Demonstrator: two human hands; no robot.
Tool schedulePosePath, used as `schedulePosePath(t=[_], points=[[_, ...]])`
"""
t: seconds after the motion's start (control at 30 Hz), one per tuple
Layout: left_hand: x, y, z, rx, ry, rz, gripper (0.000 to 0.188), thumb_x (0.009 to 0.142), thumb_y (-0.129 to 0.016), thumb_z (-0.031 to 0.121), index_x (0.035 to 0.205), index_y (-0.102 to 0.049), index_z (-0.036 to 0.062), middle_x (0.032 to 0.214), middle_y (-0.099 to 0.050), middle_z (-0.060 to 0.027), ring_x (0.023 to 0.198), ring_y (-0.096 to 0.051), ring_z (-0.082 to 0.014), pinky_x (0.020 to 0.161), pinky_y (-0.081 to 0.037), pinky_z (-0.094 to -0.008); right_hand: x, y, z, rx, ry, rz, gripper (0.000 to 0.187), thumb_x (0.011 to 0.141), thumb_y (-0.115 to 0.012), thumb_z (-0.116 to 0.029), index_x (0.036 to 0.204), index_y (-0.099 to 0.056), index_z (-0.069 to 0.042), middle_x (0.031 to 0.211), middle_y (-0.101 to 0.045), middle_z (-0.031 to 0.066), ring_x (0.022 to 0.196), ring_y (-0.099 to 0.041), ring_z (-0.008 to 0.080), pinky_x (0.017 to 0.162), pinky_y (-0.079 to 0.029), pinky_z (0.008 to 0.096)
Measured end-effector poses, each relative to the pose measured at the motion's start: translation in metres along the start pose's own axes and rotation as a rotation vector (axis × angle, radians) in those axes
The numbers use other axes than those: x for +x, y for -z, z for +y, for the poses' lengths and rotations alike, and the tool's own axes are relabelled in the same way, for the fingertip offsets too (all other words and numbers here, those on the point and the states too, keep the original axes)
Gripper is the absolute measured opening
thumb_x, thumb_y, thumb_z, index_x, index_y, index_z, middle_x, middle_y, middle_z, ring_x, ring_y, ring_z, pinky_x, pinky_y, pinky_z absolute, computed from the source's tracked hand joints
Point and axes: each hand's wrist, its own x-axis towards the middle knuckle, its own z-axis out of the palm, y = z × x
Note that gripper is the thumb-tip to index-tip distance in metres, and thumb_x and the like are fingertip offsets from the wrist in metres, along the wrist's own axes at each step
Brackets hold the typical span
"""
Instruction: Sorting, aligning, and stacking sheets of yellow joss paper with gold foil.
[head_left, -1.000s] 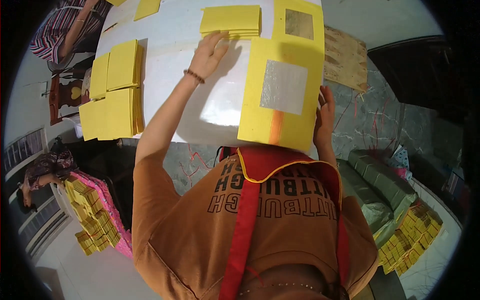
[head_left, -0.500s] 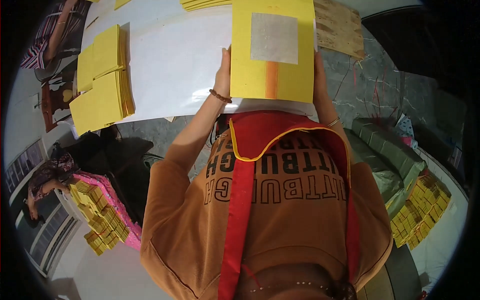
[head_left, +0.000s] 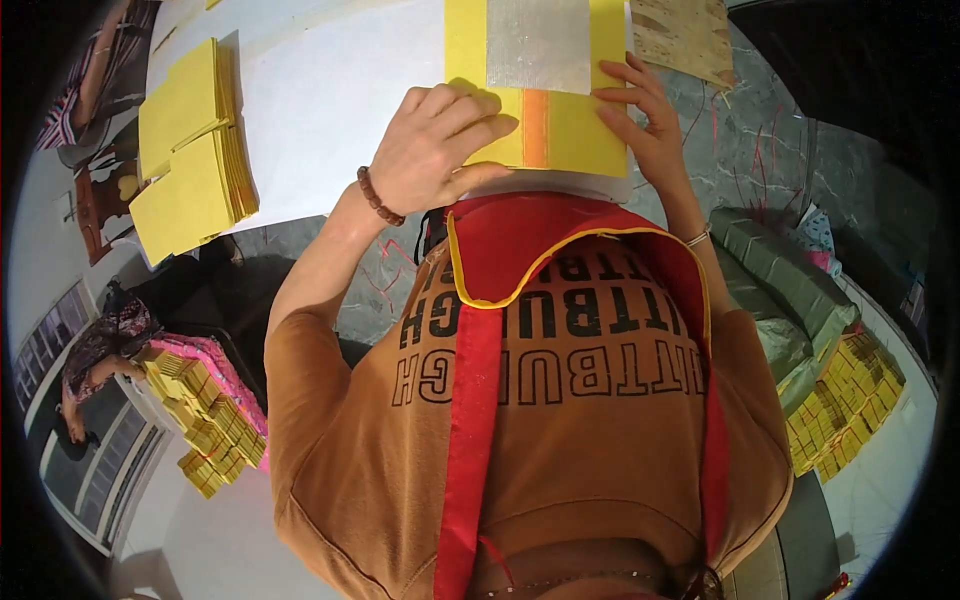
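Note:
Yellow joss paper (head_left: 573, 130) with a silver-grey rectangle and an orange strip lies at the near right of the white table. Whether it is one sheet or a pile, I cannot tell. My left hand (head_left: 440, 140), with a brown bead bracelet at the wrist, is bent over its near left part. The fingers curl on top and the thumb lies by the near edge, closed on the paper. My right hand (head_left: 645, 115) is open at the right edge, fingers spread and fingertips touching the paper.
Folded yellow paper stacks (head_left: 190, 180) lie on the white table's (head_left: 310, 120) left side. A wooden board (head_left: 685, 40) is beyond the right edge. Bundled yellow paper stands low at left (head_left: 205, 415) and right (head_left: 845, 405), near a green padded seat (head_left: 785, 290). Two other people are at the left.
My left hand has moved from the paper's left side onto its near left part. My right hand has loosened and spread its fingers at the right edge. The view has shifted slightly.

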Motion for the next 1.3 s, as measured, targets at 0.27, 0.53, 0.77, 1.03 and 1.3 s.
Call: schedulePosePath(t=[0.27, 0.53, 0.77, 1.03, 1.3], points=[[0.013, 0.001, -0.008, -0.438, 0.052, 0.042, 0.012, 0.079, -0.062, 0.013, 0.08, -0.063, 0.0009, 0.071, -0.057, -0.008, 0.066, -0.053, -0.0225, 0.059, -0.043, -0.0314, -0.004, -0.009, 0.004, 0.279, -0.1, 0.069, 0.013, 0.081, -0.059, -0.012, 0.09, -0.066, -0.007, 0.118, -0.055, 0.0086, 0.123, -0.038, 0.0265, 0.101, -0.028, 0.0368], [0.017, 0.005, -0.013, -0.688, 0.332, -0.122, 0.01, 0.08, -0.059, 0.009, 0.079, -0.061, -0.0006, 0.069, -0.057, -0.0046, 0.06, -0.051, -0.0126, 0.054, -0.04, -0.0259, -0.003, -0.01, 0.002, 0.295, -0.135, 0.081, 0.015, 0.084, -0.055, -0.013, 0.089, -0.066, -0.004, 0.117, -0.055, 0.0104, 0.123, -0.038, 0.0263, 0.1, -0.028, 0.0361], [0.022, 0.009, -0.016, -0.81, 0.513, -0.229, 0.011, 0.081, -0.058, 0.008, 0.082, -0.062, -0.0011, 0.066, -0.056, -0.0004, 0.062, -0.047, -0.0052, 0.055, -0.038, -0.0212, -0.004, -0.009, 0.002, 0.3, -0.16, 0.084, 0.023, 0.088, -0.049, -0.017, 0.087, -0.066, -0.003, 0.117, -0.055, 0.011, 0.123, -0.037, 0.0263, 0.101, -0.027, 0.036], [0.014, 0.001, -0.025, -0.92, 0.615, -0.14, 0.014, 0.083, -0.057, 0.011, 0.085, -0.063, -0.0014, 0.071, -0.057, 0.0021, 0.065, -0.047, -0.0039, 0.06, -0.04, -0.0199, -0.007, -0.009, 0.002, 0.462, -0.059, 0.02, 0.028, 0.083, -0.055, -0.024, 0.104, -0.06, -0.006, 0.128, -0.047, 0.0113, 0.127, -0.033, 0.0272, 0.103, -0.025, 0.0376], [0.009, 0.016, -0.043, -0.864, 0.166, -0.115, 0.043, 0.077, -0.066, 0.027, 0.112, -0.058, 0.004, 0.108, -0.059, -0.0062, 0.101, -0.052, -0.0181, 0.089, -0.04, -0.0323, -0.012, -0.015, 0.009, 0.354, -0.188, 0.088, 0.021, 0.075, -0.063, -0.004, 0.096, -0.061, -0.005, 0.127, -0.048, 0.0089, 0.123, -0.038, 0.0256, 0.102, -0.029, 0.0352]])
